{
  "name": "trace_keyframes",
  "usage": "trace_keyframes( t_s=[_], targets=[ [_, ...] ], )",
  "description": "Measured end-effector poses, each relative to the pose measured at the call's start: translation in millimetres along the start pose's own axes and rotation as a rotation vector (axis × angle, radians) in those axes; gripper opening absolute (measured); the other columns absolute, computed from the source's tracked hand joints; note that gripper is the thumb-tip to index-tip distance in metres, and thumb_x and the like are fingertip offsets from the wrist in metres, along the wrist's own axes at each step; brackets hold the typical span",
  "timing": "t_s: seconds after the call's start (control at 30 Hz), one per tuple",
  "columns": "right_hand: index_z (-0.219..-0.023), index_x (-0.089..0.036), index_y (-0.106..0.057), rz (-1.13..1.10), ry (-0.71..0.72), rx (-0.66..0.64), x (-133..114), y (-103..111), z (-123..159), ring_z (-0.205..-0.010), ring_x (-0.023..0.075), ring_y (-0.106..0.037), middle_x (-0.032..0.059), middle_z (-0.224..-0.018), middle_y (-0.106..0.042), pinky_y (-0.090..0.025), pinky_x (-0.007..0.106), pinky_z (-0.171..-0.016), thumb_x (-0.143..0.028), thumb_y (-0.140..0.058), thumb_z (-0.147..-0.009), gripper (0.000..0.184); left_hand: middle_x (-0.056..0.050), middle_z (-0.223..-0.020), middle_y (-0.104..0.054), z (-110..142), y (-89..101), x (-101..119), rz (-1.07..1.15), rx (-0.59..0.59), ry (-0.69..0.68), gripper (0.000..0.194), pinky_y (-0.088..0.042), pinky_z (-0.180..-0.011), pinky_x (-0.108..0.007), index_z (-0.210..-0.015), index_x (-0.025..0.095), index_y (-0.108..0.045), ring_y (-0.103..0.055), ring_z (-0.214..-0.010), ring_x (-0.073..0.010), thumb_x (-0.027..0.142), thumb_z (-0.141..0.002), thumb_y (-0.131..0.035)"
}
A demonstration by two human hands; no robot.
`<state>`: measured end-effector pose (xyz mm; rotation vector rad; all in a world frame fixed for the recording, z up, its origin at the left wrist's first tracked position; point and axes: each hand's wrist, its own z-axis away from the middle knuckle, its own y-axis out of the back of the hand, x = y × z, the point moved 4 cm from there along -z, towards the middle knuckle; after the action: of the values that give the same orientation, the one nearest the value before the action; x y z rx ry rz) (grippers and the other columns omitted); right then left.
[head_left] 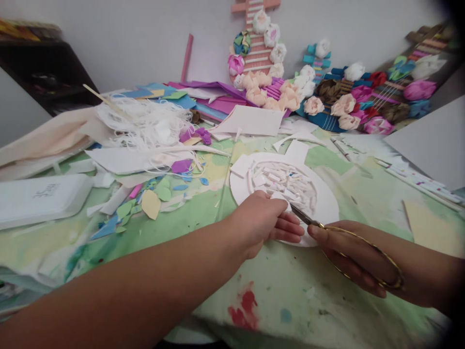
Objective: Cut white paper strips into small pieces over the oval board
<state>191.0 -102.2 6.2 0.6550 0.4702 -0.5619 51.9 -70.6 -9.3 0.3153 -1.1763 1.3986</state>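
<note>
My left hand (267, 220) pinches a small white piece of paper (280, 198) between thumb and forefinger, its other fingers stretched out below. In my right hand (345, 249) are gold-handled scissors (321, 226), with their dark blades pointing left at the paper piece; whether the blades touch it I cannot tell. Beneath both hands lies a round white paper cutout (329, 198) with a short neck at the top. A raised white ring on it encloses many short white paper pieces (286, 177). My left hand covers the cutout's lower front part.
Tangled white string (145, 118) and paper scraps (156, 203) lie to the left, beside a white box-like object (43, 198). Guitar-like paper crafts with flowers (257, 58) lean against the wall. White strips (417, 179) lie at right on the paint-stained green cloth (203, 271).
</note>
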Motion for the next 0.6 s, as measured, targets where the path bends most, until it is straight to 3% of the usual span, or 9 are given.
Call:
trace_keyframes(
  t_s=[0.17,0.4,0.5,0.6],
  targets=[
    [-0.047,-0.019,-0.039,-0.081,0.03,0.049,1.0,7.2,9.9,-0.032,0.0076,-0.029,-0.003,-0.033,-0.035,-0.022,0.022,-0.036,-0.062,-0.025,-0.072,0.052,-0.003,-0.059,-0.055,3.8,-1.9,1.6,0.017,-0.003,-0.025,0.008,-0.048,-0.049,-0.024,-0.076,0.015,-0.035,-0.056,-0.049,-0.0105,0.013,-0.07,-0.04],
    [-0.054,-0.019,-0.043,-0.223,0.041,0.088,13.2,9.4,19.7,-0.036,0.0092,-0.032,-0.0016,-0.041,-0.039,-0.025,0.025,-0.038,-0.057,-0.028,-0.074,0.046,-0.001,-0.058,-0.053,8.1,-3.0,4.1,-0.019,-0.014,-0.023,0.009,-0.046,-0.044,-0.023,-0.075,0.016,-0.036,-0.053,-0.045,-0.0098,0.014,-0.069,-0.041],
    [-0.055,-0.019,-0.042,-0.197,0.079,0.101,12.6,10.6,21.6,-0.037,0.0093,-0.033,-0.0012,-0.046,-0.04,-0.027,0.025,-0.039,-0.058,-0.028,-0.074,0.045,0.0,-0.056,-0.052,7.7,-3.5,3.7,-0.039,-0.028,-0.031,0.009,-0.045,-0.042,-0.023,-0.075,0.017,-0.036,-0.051,-0.043,-0.009,0.015,-0.068,-0.041],
    [-0.055,-0.019,-0.042,-0.072,0.154,0.202,9.2,14.0,24.4,-0.041,0.0104,-0.037,-0.0006,-0.047,-0.041,-0.032,0.026,-0.045,-0.058,-0.03,-0.073,0.044,0.001,-0.053,-0.05,7.5,-4.4,3.2,-0.045,-0.042,-0.043,0.009,-0.043,-0.04,-0.021,-0.074,0.018,-0.037,-0.049,-0.041,-0.0084,0.015,-0.068,-0.042]
  ],
)
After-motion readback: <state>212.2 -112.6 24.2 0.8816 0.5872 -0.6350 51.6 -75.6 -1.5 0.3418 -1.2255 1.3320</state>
